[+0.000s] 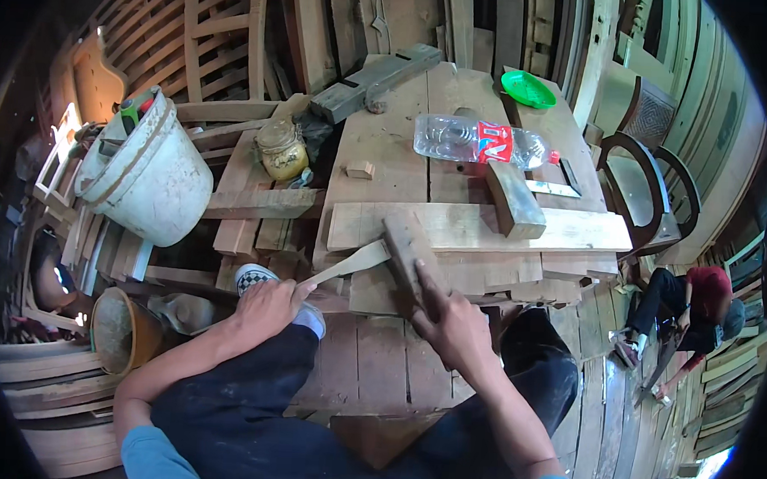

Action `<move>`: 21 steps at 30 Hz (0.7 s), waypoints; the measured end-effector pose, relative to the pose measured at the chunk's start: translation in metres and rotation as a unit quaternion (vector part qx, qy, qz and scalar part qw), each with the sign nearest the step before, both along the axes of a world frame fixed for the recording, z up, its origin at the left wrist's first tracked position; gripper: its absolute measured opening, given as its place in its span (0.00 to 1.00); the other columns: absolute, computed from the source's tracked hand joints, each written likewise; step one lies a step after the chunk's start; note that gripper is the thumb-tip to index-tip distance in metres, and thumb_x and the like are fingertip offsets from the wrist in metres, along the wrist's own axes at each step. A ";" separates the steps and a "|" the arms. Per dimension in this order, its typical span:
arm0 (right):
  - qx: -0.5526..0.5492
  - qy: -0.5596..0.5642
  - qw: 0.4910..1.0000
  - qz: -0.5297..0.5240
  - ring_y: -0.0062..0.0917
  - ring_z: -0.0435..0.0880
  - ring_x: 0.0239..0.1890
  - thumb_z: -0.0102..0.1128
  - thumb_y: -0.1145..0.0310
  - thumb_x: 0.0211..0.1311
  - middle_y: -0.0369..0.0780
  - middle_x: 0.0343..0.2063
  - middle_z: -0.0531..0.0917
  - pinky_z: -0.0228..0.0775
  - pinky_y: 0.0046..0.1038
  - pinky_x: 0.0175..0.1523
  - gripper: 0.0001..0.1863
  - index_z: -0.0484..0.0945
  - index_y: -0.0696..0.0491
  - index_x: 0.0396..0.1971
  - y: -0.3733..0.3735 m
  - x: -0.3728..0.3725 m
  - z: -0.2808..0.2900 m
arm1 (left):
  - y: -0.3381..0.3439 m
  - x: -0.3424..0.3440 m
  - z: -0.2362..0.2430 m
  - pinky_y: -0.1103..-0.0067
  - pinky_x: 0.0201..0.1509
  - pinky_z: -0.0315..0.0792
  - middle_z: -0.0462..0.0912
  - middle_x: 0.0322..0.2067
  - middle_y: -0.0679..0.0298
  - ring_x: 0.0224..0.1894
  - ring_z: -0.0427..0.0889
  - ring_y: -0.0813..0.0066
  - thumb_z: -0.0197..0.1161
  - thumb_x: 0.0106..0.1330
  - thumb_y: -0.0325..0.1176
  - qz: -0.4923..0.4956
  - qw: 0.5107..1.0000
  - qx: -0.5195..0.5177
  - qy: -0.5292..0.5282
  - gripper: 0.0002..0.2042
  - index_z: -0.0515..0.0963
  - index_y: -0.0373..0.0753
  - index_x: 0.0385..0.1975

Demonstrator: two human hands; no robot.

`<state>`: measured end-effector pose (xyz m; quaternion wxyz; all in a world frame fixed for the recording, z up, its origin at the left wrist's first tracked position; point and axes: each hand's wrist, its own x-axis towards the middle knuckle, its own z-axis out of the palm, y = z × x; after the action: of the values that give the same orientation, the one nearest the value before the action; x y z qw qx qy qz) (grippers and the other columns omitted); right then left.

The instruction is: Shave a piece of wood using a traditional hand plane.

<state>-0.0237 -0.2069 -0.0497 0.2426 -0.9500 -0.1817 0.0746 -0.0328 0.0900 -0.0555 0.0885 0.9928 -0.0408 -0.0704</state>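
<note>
— Workshop, plank floor, timber stacked along both sides. Bench point(391, 167) of wooden boards sits ahead of the wearer. What do you read on the hands?

— From my remote seat: left hand point(269, 310) is wrapped round the narrow end of a pale wooden strip point(352, 264). The right hand point(461, 328) grasps a brown wooden block point(405, 245) by its near end, one finger laid along it.

— Where are those two pieces?

— At the bench's near edge, in front of the wearer. The strip's wider end meets the block's left side. I can't tell if they're joined or only touching.

— Around them?

— Long pale board point(461, 227) lies across the bench; the block's far end overlaps it in my view. Curved block point(517, 207) rests across that board, to the right. Beyond: clear bottle point(443, 138) on its side, red label and cap. Green dish point(529, 90) near the far right corner.

— Left side?

— I've got a white bucket point(159, 183), tilted, tools in it. Glass jar point(282, 154), yellowish contents, between bucket and bench.

— Anyone else?

— One co-worker point(708, 296), red top, down low at the right, well apart from the bench.
</note>
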 end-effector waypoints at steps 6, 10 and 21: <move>-0.019 0.012 0.993 0.112 0.47 0.83 0.32 0.60 0.52 0.59 0.52 0.31 0.80 0.76 0.44 0.40 0.33 0.64 0.40 0.64 0.021 -0.025 -0.022 | 0.005 0.001 -0.016 0.55 0.30 0.72 0.78 0.18 0.43 0.25 0.79 0.42 0.45 0.73 0.47 -0.035 0.996 -0.048 -0.065 0.25 0.80 0.31 0.26; 0.002 -0.027 1.000 0.012 0.47 0.83 0.29 0.58 0.56 0.60 0.52 0.26 0.80 0.76 0.45 0.35 0.37 0.55 0.40 0.69 0.001 0.005 0.001 | -0.001 0.001 -0.001 0.56 0.30 0.72 0.78 0.19 0.44 0.25 0.79 0.42 0.45 0.73 0.47 -0.004 1.000 -0.018 -0.021 0.26 0.80 0.31 0.24; 0.022 -0.046 0.999 0.019 0.46 0.83 0.28 0.60 0.52 0.59 0.50 0.27 0.81 0.76 0.45 0.33 0.41 0.50 0.37 0.71 0.001 0.007 -0.012 | 0.001 -0.001 0.003 0.56 0.34 0.74 0.78 0.19 0.43 0.27 0.80 0.42 0.47 0.73 0.48 0.016 1.000 -0.007 0.012 0.25 0.78 0.31 0.23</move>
<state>-0.0170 -0.2060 -0.0614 0.2533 -0.9434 -0.2119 0.0312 -0.0341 0.0906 -0.0527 0.0974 0.9917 -0.0247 -0.0804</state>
